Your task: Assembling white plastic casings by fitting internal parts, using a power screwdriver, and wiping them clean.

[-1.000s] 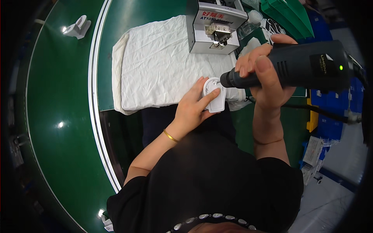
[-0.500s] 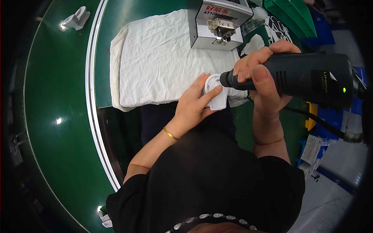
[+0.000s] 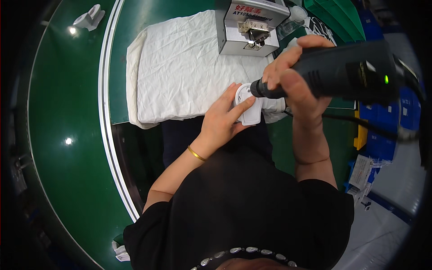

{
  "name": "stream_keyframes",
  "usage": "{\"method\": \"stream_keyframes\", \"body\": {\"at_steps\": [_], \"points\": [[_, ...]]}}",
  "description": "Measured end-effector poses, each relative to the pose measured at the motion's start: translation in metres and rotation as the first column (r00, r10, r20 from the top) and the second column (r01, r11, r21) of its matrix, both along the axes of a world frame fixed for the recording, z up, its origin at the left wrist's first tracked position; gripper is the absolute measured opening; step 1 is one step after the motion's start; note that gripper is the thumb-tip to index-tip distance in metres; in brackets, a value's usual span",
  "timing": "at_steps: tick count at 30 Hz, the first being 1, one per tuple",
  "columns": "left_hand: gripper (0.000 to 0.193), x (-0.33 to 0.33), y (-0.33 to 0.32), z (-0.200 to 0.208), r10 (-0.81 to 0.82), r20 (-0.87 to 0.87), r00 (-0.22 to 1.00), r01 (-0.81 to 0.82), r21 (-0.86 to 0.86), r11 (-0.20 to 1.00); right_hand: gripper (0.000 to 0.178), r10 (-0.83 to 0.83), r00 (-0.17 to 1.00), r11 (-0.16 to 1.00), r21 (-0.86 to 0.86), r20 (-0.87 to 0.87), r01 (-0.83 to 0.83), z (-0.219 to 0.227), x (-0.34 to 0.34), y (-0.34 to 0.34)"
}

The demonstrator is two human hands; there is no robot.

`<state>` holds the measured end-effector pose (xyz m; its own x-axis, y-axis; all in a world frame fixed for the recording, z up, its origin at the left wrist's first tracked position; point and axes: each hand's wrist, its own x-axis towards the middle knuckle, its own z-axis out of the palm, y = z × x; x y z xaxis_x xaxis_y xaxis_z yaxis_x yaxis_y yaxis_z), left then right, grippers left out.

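Observation:
My left hand grips a white plastic part with a rounded top and a straight-sided lower end, at the front edge of a folded white cloth. The thumb lies across its face and the fingers go round its left side. My right hand is wrapped round a black electric screwdriver, tilted and pointing left. Its ribbed nose is at the recessed round end of the white part. Whether the bit touches a screw there is too small to tell.
Behind the cloth stands a grey machine with a metal front fitting. A clear bottle and a green bin are at the back right. Another white part lies on the green surface at far left. A black cable trails right.
The rear of the screwdriver has swung up and a little left with my right hand, and is blurred. The white part has shifted slightly; my left hand keeps its hold.

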<state>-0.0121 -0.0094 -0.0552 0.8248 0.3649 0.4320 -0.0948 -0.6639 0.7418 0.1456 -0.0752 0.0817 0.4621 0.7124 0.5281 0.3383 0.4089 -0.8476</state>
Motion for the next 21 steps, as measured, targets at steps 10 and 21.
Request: {"method": "stream_keyframes", "body": {"at_steps": [10, 21], "points": [[0.080, -0.001, -0.002, -0.003, 0.014, 0.004, 1.000, -0.014, 0.007, 1.000, 0.034, -0.665, 0.737, 0.621, -0.640, -0.124, 0.452, -0.069, 0.187, -0.067], [0.105, 0.000, -0.006, -0.002, 0.083, -0.001, 0.997, -0.083, -0.016, 0.996, 0.057, -0.469, 0.316, 0.299, -0.188, 0.824, 0.935, -0.120, 0.215, -0.075]]}}
